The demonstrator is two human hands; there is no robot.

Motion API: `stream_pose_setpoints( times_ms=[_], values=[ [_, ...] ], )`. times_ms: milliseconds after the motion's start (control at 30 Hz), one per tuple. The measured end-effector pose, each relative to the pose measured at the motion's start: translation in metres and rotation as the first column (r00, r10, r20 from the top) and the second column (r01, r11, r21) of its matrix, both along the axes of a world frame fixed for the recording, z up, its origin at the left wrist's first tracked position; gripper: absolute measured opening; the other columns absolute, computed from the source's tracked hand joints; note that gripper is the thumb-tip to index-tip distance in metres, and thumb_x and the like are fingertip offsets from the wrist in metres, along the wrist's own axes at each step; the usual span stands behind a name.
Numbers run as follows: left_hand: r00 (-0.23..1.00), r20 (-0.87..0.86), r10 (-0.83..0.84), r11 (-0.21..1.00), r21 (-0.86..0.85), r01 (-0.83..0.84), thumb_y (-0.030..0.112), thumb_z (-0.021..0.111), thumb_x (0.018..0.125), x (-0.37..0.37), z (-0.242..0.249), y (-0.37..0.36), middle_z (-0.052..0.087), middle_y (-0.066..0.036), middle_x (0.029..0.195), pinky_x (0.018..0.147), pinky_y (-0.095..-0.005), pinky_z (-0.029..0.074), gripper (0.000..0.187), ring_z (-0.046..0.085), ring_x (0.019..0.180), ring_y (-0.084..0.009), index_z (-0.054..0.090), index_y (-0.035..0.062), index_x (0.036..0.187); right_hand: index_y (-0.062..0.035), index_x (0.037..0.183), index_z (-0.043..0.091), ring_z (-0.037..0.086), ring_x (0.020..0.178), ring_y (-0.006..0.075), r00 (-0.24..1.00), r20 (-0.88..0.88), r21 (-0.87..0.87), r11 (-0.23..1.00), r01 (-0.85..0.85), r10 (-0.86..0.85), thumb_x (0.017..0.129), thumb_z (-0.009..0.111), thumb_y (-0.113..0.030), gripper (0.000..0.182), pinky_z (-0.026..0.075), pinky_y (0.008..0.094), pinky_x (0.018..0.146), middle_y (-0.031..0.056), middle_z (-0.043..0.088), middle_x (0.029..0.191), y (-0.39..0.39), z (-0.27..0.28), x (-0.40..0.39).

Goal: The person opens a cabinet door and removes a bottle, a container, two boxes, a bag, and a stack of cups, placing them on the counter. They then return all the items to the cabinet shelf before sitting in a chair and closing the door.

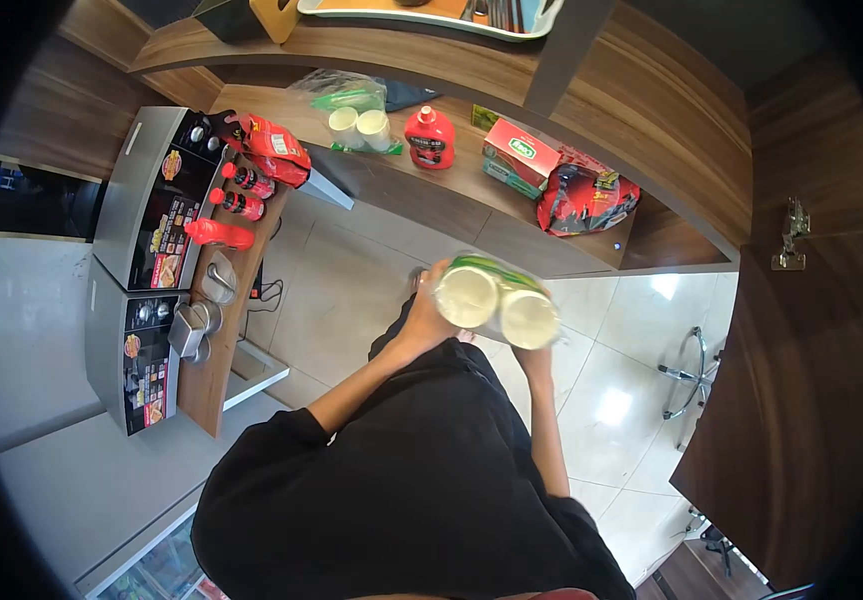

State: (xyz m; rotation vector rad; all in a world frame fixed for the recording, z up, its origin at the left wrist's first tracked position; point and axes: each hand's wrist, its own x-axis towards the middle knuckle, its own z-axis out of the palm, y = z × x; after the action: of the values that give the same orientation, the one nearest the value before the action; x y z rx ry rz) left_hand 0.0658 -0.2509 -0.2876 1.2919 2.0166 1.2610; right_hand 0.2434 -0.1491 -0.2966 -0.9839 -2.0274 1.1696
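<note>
A clear, green-marked plastic package of white paper cups [499, 304] is held up in front of my body. My left hand [428, 312] wraps round its left side, with the fingers partly behind the plastic. At the package's lower right, my right hand [534, 358] grips it, mostly hidden beneath the cups. Beyond, on the wooden shelf [459, 185], stand a similar package of cups [359, 128], a red bottle [430, 138], a red and green box [519, 155] and a red and black bag [587, 200].
At the left, a narrow wooden counter [213, 375] holds red bottles [221, 233], a red bag [276, 150] and metal containers [189, 330] beside grey appliances [151, 210]. A tray [431, 22] lies on the upper shelf. An open cabinet door [801, 400] and chair base [689, 373] are at right.
</note>
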Motion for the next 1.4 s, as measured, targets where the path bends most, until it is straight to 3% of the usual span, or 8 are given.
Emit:
stream_pose_setpoints(
  times_ms=[133,267,467,867,967,1133,1200,1400],
  values=[
    [0.982,0.185,0.042,0.995,-0.092,-0.026,0.017,0.083,0.069,-0.031,-0.064,-0.008,0.063,-0.019,0.113,0.089,-0.0445,0.049,0.052,0.060,0.102,-0.0388,0.062,0.0017,0.114,-0.0020,0.113,0.064,0.065,0.098,0.0353,0.986,0.124,0.105,0.987,-0.121,0.107,0.075,0.076,-0.007,0.041,0.051,0.0411,0.087,0.0173,0.066,0.109,0.006,-0.093,-0.031],
    [0.988,0.125,0.094,0.991,-0.106,-0.081,0.018,0.082,0.071,-0.074,-0.073,0.014,0.067,-0.020,0.108,0.086,-0.0454,0.051,0.043,0.062,0.102,-0.0393,0.066,0.0012,0.107,-0.0033,0.104,0.068,0.056,0.109,0.0377,0.988,0.123,0.209,0.971,-0.116,0.092,0.074,0.074,-0.006,0.031,0.046,0.0448,0.092,0.0163,0.067,0.108,0.029,-0.139,-0.078],
    [0.966,0.175,0.191,0.977,-0.131,-0.170,0.023,0.090,0.061,-0.147,-0.146,0.093,0.059,-0.022,0.116,0.094,-0.0468,0.046,0.076,0.055,0.111,-0.0427,0.049,0.0041,0.123,-0.0049,0.112,0.067,0.057,0.107,0.0377,0.990,0.139,0.335,0.941,-0.040,-0.007,0.068,0.078,-0.010,0.045,0.044,0.0455,0.095,0.0170,0.065,0.115,0.099,-0.208,-0.136],
    [0.990,0.071,-0.120,0.983,-0.133,0.129,0.021,0.087,0.065,-0.205,-0.169,0.188,0.057,-0.022,0.132,0.100,-0.0433,0.045,0.074,0.056,0.119,-0.0402,0.055,0.0017,0.129,-0.0020,0.112,0.065,0.064,0.096,0.0392,0.955,0.112,0.020,0.961,0.276,-0.276,0.065,0.076,-0.006,0.048,0.051,0.0415,0.085,0.0215,0.066,0.113,0.157,-0.161,-0.200],
    [0.970,0.241,0.026,0.966,-0.257,0.038,0.024,0.084,0.068,-0.202,-0.170,0.188,0.062,-0.029,0.117,0.100,-0.0446,0.046,0.078,0.056,0.116,-0.0417,0.046,-0.0085,0.128,-0.0016,0.119,0.061,0.065,0.093,0.0399,0.941,0.159,-0.138,0.937,0.321,-0.299,0.067,0.076,-0.007,0.054,0.052,0.0414,0.082,0.0241,0.062,0.113,0.167,-0.195,-0.197],
    [0.913,0.384,0.138,0.989,-0.101,-0.107,0.020,0.081,0.072,-0.185,-0.163,0.176,0.056,-0.031,0.128,0.099,-0.0409,0.048,0.080,0.055,0.124,-0.0372,0.035,-0.0118,0.130,-0.0009,0.135,0.048,0.067,0.097,0.0356,0.886,0.180,-0.051,0.895,0.442,-0.427,0.074,0.076,-0.009,0.068,0.053,0.0388,0.085,0.0240,0.051,0.119,0.146,-0.192,-0.205],
    [0.889,0.436,0.140,0.987,-0.135,-0.090,0.021,0.081,0.074,-0.185,-0.161,0.169,0.053,-0.030,0.132,0.098,-0.0386,0.049,0.081,0.055,0.125,-0.0328,0.034,-0.0109,0.132,-0.0015,0.139,0.044,0.066,0.103,0.0309,0.891,0.072,-0.263,0.853,0.451,-0.449,0.078,0.074,-0.008,0.068,0.053,0.0362,0.087,0.0217,0.049,0.124,0.133,-0.168,-0.209],
    [0.944,0.292,0.153,0.974,-0.205,-0.094,0.025,0.082,0.073,-0.183,-0.175,0.149,0.060,-0.024,0.122,0.090,-0.0411,0.052,0.074,0.064,0.108,-0.0313,0.043,-0.0036,0.128,-0.0035,0.146,0.036,0.063,0.113,0.0246,0.857,-0.101,-0.420,0.802,0.424,-0.506,0.085,0.069,-0.006,0.070,0.051,0.0350,0.092,0.0166,0.042,0.138,0.099,-0.133,-0.207]
  ],
)
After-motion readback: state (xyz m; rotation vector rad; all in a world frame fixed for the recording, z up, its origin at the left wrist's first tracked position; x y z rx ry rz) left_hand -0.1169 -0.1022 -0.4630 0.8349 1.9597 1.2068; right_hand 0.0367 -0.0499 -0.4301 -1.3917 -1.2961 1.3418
